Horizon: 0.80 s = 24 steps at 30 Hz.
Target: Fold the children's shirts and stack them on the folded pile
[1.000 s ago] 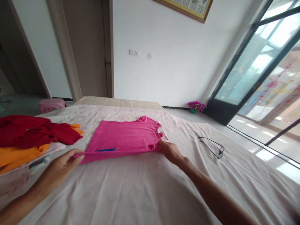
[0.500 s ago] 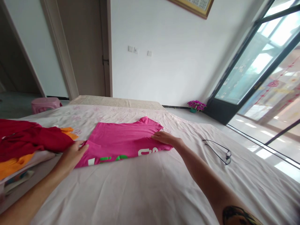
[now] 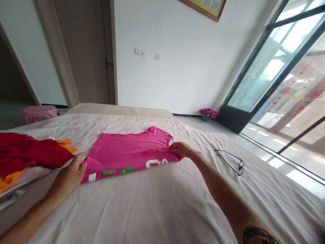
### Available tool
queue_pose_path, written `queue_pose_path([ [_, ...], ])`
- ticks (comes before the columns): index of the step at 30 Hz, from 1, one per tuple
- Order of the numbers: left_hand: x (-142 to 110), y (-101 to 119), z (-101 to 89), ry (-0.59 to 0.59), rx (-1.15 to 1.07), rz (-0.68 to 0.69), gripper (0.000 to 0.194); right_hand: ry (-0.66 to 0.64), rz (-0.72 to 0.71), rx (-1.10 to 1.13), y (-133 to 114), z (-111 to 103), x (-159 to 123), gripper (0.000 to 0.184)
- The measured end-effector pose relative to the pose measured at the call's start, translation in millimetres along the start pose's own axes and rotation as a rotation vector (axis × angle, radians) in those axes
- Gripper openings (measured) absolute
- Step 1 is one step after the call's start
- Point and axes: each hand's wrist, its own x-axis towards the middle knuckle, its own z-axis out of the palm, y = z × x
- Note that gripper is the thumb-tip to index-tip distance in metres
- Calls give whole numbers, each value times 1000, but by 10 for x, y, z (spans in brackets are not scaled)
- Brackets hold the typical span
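A bright pink T-shirt (image 3: 127, 145) lies folded on the bed, with white and green lettering along its near edge. My right hand (image 3: 182, 149) pinches the shirt's fabric near the sleeve at its right end, drawing up small creases. At the opposite end, my left hand (image 3: 74, 171) rests against the shirt's left edge, thumb and forefinger apart. Left of that hand is a heap of clothes, with a dark red garment (image 3: 38, 150) on top and orange cloth (image 3: 66, 145) showing from under it.
Black-framed glasses (image 3: 238, 164) lie on the bed sheet (image 3: 142, 206) to the right. Beyond the bed stand a pink plastic stool (image 3: 40, 113) at left and a pot of purple flowers (image 3: 208, 113) by the glass door (image 3: 251, 84).
My right hand has gone from lying on the shirt to pinching its fabric, which now bunches there. My left hand's fingers have spread and drawn slightly back. The view has shifted a little right.
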Motion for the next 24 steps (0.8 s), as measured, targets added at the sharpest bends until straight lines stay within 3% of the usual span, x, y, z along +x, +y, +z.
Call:
queue_pose_path([
  [3, -50, 4, -45, -18, 137, 116, 50, -1, 124, -165, -28, -32, -34, 35],
  [6, -137, 103, -134, 125, 309, 222, 47, 122, 137, -338, -222, -41, -136, 32],
  [8, -197, 238, -158, 213, 348, 336, 43, 215, 49, -377, -458, 19, -208, 28],
  [10, -248, 389, -116, 209, 275, 479, 38, 227, -116, -308, -733, 146, -263, 33],
  [14, -320, 533, 112, -4, 178, 618, 42, 108, -453, -208, -1118, 516, -288, 48],
  [18, -326, 345, 241, -96, 316, 614, 57, 29, -393, -266, -1072, 768, -226, 63],
  [24, -240, -61, 143, -72, 429, 564, 64, 30, -312, -278, -850, 787, -157, 64],
])
